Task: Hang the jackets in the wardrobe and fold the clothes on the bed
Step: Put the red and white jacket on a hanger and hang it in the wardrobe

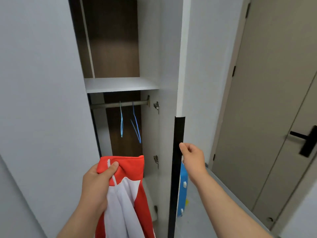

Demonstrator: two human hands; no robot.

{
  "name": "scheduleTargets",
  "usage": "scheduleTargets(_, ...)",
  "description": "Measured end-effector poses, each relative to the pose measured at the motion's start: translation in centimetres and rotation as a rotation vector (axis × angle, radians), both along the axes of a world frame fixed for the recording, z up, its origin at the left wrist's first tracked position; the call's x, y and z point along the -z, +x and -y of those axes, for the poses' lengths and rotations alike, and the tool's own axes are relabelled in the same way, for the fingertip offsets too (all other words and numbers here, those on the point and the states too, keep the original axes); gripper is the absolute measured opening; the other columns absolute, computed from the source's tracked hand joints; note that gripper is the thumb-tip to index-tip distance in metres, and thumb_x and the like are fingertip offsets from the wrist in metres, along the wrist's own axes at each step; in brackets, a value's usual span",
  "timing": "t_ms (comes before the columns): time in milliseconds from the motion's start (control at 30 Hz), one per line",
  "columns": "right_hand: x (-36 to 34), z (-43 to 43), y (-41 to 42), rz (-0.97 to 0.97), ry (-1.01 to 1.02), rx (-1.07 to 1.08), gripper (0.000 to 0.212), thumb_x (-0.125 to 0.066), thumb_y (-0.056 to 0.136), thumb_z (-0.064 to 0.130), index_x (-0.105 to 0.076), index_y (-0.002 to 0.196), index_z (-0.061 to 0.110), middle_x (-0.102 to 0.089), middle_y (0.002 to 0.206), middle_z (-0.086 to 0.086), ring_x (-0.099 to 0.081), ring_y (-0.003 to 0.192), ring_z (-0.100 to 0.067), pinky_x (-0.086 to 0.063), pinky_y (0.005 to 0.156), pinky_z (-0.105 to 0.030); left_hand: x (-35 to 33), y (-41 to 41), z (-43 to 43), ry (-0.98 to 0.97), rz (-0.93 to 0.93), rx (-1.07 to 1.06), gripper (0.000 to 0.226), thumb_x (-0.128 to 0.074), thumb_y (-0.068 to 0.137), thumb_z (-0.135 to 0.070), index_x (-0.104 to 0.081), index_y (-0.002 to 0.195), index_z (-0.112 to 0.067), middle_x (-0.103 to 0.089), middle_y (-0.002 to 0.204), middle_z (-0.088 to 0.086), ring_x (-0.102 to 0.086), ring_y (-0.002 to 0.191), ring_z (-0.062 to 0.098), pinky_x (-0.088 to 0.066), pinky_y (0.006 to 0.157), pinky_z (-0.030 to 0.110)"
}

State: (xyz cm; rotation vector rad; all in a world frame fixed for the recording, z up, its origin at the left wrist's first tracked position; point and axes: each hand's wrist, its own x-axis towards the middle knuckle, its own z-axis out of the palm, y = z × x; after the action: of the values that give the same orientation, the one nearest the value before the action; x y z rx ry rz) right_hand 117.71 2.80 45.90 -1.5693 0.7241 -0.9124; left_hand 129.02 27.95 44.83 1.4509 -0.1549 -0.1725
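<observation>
My left hand (97,182) grips a red and white jacket (128,189) by its collar, thumb pressed on the red fabric beside the white zip. The jacket hangs down in front of the open wardrobe (120,85). Inside, two blue wire hangers (135,124) hang bare on a metal rail (118,104) under a white shelf. My right hand (192,155) is at the black handle strip (177,160) on the edge of the open wardrobe door, fingers curled toward it; whether they touch it I cannot tell.
The wardrobe's left door (42,100) stands closed. A beige room door (274,117) with a black lever handle (307,141) is at the right. A blue object with white knobs (183,186) sits low behind the open wardrobe door.
</observation>
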Motion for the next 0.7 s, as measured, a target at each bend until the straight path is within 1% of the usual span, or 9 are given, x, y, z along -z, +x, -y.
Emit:
scheduleTargets(100, -0.5, 2.5, -1.7, 0.006, 0.032, 0.057, 0.028, -0.06, 0.096, 0.032, -0.066, 0.08, 0.009, -0.063, 0.074, -0.004, -0.054, 0.067, -0.016, -0.046, 0.065, -0.029, -0.3, -0.8, 1.6, 0.013, 0.001, 0.042, 0.02, -0.079, 0.081, -0.03, -0.069, 0.097, -0.024, -0.076, 0.087, 0.003, -0.074, 0.079, 0.029, -0.06, 0.074, 0.046)
scheduleTargets(200, -1.1, 4.3, -3.0, 0.012, 0.077, 0.047, 0.016, -0.071, 0.089, 0.032, -0.07, 0.088, 0.016, -0.073, 0.077, 0.006, -0.068, 0.071, -0.009, -0.048, 0.057, -0.017, -0.3, -1.0, 2.9, 0.029, -0.001, 0.055, 0.021, -0.078, 0.081, -0.035, -0.065, 0.096, -0.028, -0.073, 0.093, 0.005, -0.072, 0.083, 0.031, -0.06, 0.073, 0.047)
scheduleTargets(267, -1.3, 5.0, -3.5, -0.004, 0.054, 0.049, 0.011, -0.075, 0.087, 0.028, -0.071, 0.094, 0.021, -0.074, 0.08, 0.009, -0.071, 0.078, -0.008, -0.048, 0.056, -0.013, -0.7, -1.0, 3.4, 0.031, -0.006, 0.061, 0.023, -0.077, 0.081, -0.037, -0.064, 0.097, -0.027, -0.072, 0.094, 0.005, -0.071, 0.083, 0.032, -0.06, 0.072, 0.047)
scheduleTargets(367, -1.4, 4.6, -3.3, -0.157, -0.094, 0.094, 0.017, -0.07, 0.089, 0.03, -0.067, 0.105, 0.022, -0.07, 0.097, 0.008, -0.067, 0.097, -0.015, -0.047, 0.068, -0.015, -1.0, -0.5, 3.9, 0.031, -0.016, 0.068, 0.036, -0.078, 0.08, -0.036, -0.065, 0.11, -0.021, -0.072, 0.099, 0.008, -0.071, 0.086, 0.034, -0.058, 0.08, 0.055)
scheduleTargets(433, -1.0, 3.2, -2.8, -0.238, -0.281, 0.248, 0.041, -0.068, 0.09, 0.029, -0.056, 0.127, 0.018, -0.057, 0.122, 0.005, -0.053, 0.117, -0.014, -0.041, 0.092, -0.019, -1.2, 0.1, 4.1, 0.013, -0.021, 0.072, 0.035, -0.079, 0.079, -0.035, -0.066, 0.108, -0.022, -0.073, 0.097, 0.008, -0.072, 0.084, 0.033, -0.058, 0.078, 0.053)
scheduleTargets(500, -0.8, 1.0, -2.3, -0.169, -0.518, 0.391, 0.051, -0.069, 0.087, 0.024, -0.049, 0.134, 0.016, -0.047, 0.123, 0.005, -0.042, 0.114, -0.008, -0.034, 0.097, -0.022, -1.3, 1.0, 3.9, 0.019, -0.019, 0.075, 0.032, -0.079, 0.079, -0.037, -0.065, 0.105, -0.024, -0.073, 0.096, 0.007, -0.072, 0.084, 0.033, -0.059, 0.077, 0.052)
scheduleTargets(567, -0.8, -1.0, -1.0, -0.132, -0.669, 0.264, 0.044, -0.066, 0.087, 0.024, -0.053, 0.129, 0.02, -0.045, 0.115, 0.015, -0.042, 0.107, 0.0, -0.037, 0.095, -0.02, -1.4, 2.2, 3.5, 0.006, -0.018, 0.071, 0.03, -0.079, 0.079, -0.038, -0.066, 0.103, -0.026, -0.073, 0.096, 0.007, -0.072, 0.084, 0.032, -0.059, 0.078, 0.053)
scheduleTargets(633, -1.0, -2.5, 0.9, -0.18, -0.652, 0.033, 0.041, -0.062, 0.091, 0.029, -0.054, 0.13, 0.026, -0.049, 0.116, 0.021, -0.046, 0.109, 0.005, -0.041, 0.097, -0.018, -1.4, 3.4, 2.8, 0.002, -0.014, 0.057, 0.026, -0.079, 0.079, -0.038, -0.066, 0.098, -0.027, -0.073, 0.095, 0.007, -0.072, 0.083, 0.032, -0.059, 0.078, 0.053)
scheduleTargets(700, -1.1, -3.4, 3.6, -0.225, -0.636, -0.069, 0.042, -0.06, 0.094, 0.032, -0.052, 0.135, 0.028, -0.051, 0.122, 0.022, -0.044, 0.113, 0.008, -0.036, 0.098, -0.014, -1.2, 5.0, 1.7, -0.01, -0.014, 0.044, 0.026, -0.078, 0.08, -0.038, -0.066, 0.099, -0.027, -0.073, 0.096, 0.007, -0.072, 0.084, 0.032, -0.058, 0.08, 0.054)
